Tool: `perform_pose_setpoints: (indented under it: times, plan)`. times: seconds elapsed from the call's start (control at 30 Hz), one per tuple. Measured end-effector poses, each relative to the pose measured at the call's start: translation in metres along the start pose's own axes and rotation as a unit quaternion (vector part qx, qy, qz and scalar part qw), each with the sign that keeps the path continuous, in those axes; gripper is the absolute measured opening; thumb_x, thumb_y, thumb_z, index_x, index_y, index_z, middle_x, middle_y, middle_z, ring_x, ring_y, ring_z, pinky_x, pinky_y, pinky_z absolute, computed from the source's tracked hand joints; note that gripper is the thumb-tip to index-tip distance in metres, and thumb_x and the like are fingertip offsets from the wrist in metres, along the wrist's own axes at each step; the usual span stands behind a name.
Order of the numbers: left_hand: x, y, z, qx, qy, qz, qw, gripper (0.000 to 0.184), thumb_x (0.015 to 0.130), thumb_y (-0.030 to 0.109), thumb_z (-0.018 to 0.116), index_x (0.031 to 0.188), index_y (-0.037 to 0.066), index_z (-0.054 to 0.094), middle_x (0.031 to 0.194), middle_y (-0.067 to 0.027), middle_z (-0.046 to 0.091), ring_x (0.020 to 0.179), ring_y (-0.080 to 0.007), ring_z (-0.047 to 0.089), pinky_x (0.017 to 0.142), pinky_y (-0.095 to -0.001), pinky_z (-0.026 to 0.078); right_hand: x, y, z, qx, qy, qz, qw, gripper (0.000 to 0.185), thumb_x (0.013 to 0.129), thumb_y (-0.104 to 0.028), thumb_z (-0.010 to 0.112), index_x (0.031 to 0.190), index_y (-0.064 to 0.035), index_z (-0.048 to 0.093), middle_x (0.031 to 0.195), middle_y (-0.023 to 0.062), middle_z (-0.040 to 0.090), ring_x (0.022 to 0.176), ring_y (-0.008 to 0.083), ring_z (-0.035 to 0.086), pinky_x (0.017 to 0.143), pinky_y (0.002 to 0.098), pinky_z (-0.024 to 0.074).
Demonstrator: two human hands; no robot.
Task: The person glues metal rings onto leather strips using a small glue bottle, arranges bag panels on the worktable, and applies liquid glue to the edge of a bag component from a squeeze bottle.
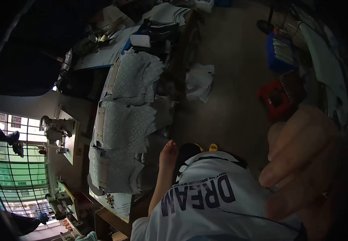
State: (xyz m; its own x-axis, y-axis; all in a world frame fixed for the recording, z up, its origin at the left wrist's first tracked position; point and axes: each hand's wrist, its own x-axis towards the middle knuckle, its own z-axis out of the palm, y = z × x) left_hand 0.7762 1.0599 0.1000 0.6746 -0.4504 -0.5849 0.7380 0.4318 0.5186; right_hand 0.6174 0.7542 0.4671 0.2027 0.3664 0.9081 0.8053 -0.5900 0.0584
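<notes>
Close to the camera on the right, my right hand point(302, 168) is raised with its fingers bent and apart; nothing shows between them. My left hand point(169, 154) hangs beside my body, small in view, its fingers loosely curled and apart, and no object in it is visible. Nearest to it on the left are stacks of grey patterned fabric pieces point(122, 124), laid in overlapping groups on a long table. Below both hands is my white shirt point(210, 188) with dark lettering.
White sheets point(199, 82) lie on the floor point(230, 48). A blue bin point(280, 52) and a red crate point(280, 96) stand at the right. Sewing machines point(57, 130) are by the barred window at left. Papers point(166, 15) are piled at the top.
</notes>
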Motion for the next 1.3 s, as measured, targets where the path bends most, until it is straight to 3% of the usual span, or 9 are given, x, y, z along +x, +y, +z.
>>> perform_pose_setpoints:
  times: [0.07, 0.1, 0.43, 0.63, 0.73, 0.77, 1.03, 1.2, 1.3]
  plan:
    - [0.010, 0.000, 0.002, 0.007, -0.036, 0.003, 0.999, 0.018, 0.091, 0.011, 0.051, 0.108, 0.006, 0.054, 0.094, -0.0029, 0.058, 0.081, -0.0127, 0.056, 0.071, -0.0251, 0.047, 0.000, -0.008, -0.007, -0.024, -0.002, -0.005, 1.000, 0.026, 0.084, -0.022, 0.061, 0.106, -0.0079, 0.057, 0.092, 0.0032, 0.058, 0.074, 0.0110, 0.051, 0.060, 0.0249, 0.0414]
    - [0.013, -0.002, 0.008, 0.011, -0.002, 0.004, 1.000, 0.017, 0.091, 0.010, 0.050, 0.107, 0.006, 0.054, 0.093, -0.0034, 0.058, 0.079, -0.0123, 0.055, 0.069, -0.0248, 0.046, 0.002, -0.010, -0.010, -0.036, 0.001, -0.009, 0.999, 0.026, 0.084, -0.022, 0.062, 0.106, -0.0080, 0.057, 0.092, 0.0031, 0.058, 0.074, 0.0111, 0.052, 0.061, 0.0250, 0.0415]
    - [0.052, -0.018, 0.012, 0.015, 0.005, -0.076, 0.997, 0.016, 0.091, 0.012, 0.050, 0.105, 0.005, 0.054, 0.089, -0.0049, 0.059, 0.075, -0.0135, 0.056, 0.065, -0.0245, 0.046, 0.023, 0.011, 0.029, -0.063, 0.015, -0.072, 0.995, 0.023, 0.081, -0.018, 0.064, 0.102, -0.0094, 0.059, 0.093, 0.0022, 0.059, 0.078, 0.0116, 0.053, 0.063, 0.0255, 0.0425]
    - [0.075, -0.002, 0.029, 0.005, 0.011, -0.065, 0.998, 0.012, 0.090, 0.011, 0.051, 0.100, 0.006, 0.056, 0.087, -0.0039, 0.059, 0.076, -0.0129, 0.056, 0.065, -0.0241, 0.046, 0.039, 0.056, 0.073, -0.026, 0.011, -0.109, 0.994, 0.022, 0.079, -0.016, 0.065, 0.099, -0.0103, 0.060, 0.093, 0.0016, 0.059, 0.080, 0.0119, 0.053, 0.065, 0.0258, 0.0430]
    - [0.090, 0.004, 0.018, -0.024, 0.000, -0.061, 0.998, 0.019, 0.089, 0.008, 0.049, 0.107, 0.004, 0.054, 0.089, -0.0047, 0.059, 0.075, -0.0123, 0.055, 0.068, -0.0230, 0.046, 0.050, 0.083, 0.096, -0.025, 0.013, -0.137, 0.990, 0.021, 0.078, -0.015, 0.066, 0.098, -0.0107, 0.060, 0.093, 0.0013, 0.059, 0.081, 0.0121, 0.054, 0.066, 0.0259, 0.0433]
    - [0.095, 0.008, 0.018, -0.023, 0.030, -0.063, 0.997, 0.019, 0.089, 0.008, 0.049, 0.107, 0.004, 0.054, 0.089, -0.0047, 0.059, 0.076, -0.0127, 0.054, 0.068, -0.0228, 0.046, 0.052, 0.092, 0.101, -0.032, 0.013, -0.142, 0.989, 0.021, 0.078, -0.015, 0.066, 0.098, -0.0109, 0.060, 0.093, 0.0013, 0.059, 0.082, 0.0122, 0.054, 0.066, 0.0260, 0.0434]
    - [0.172, 0.087, 0.020, -0.041, 0.002, -0.035, 0.999, 0.019, 0.088, 0.012, 0.051, 0.105, 0.005, 0.055, 0.091, -0.0040, 0.059, 0.078, -0.0143, 0.055, 0.068, -0.0260, 0.046, 0.045, 0.184, 0.143, -0.126, 0.086, -0.136, 0.979, 0.020, 0.075, -0.012, 0.068, 0.094, -0.0120, 0.062, 0.094, 0.0005, 0.059, 0.085, 0.0126, 0.055, 0.068, 0.0264, 0.0442]
    - [0.252, 0.120, -0.019, -0.019, -0.014, -0.046, 0.999, 0.019, 0.088, 0.012, 0.050, 0.105, 0.006, 0.055, 0.091, -0.0035, 0.058, 0.076, -0.0142, 0.055, 0.066, -0.0258, 0.046, 0.002, 0.231, 0.158, -0.159, 0.037, -0.071, 0.984, 0.020, 0.074, -0.010, 0.069, 0.092, -0.0128, 0.062, 0.094, 0.0000, 0.060, 0.086, 0.0128, 0.055, 0.070, 0.0267, 0.0447]
    - [0.288, 0.123, -0.007, -0.018, -0.014, -0.049, 0.999, 0.018, 0.088, 0.012, 0.050, 0.105, 0.006, 0.055, 0.088, -0.0030, 0.058, 0.074, -0.0141, 0.055, 0.065, -0.0255, 0.046, -0.042, 0.260, 0.152, -0.124, -0.101, 0.088, 0.983, 0.020, 0.073, -0.008, 0.069, 0.091, -0.0120, 0.063, 0.092, 0.0009, 0.059, 0.085, 0.0147, 0.056, 0.071, 0.0290, 0.0449]
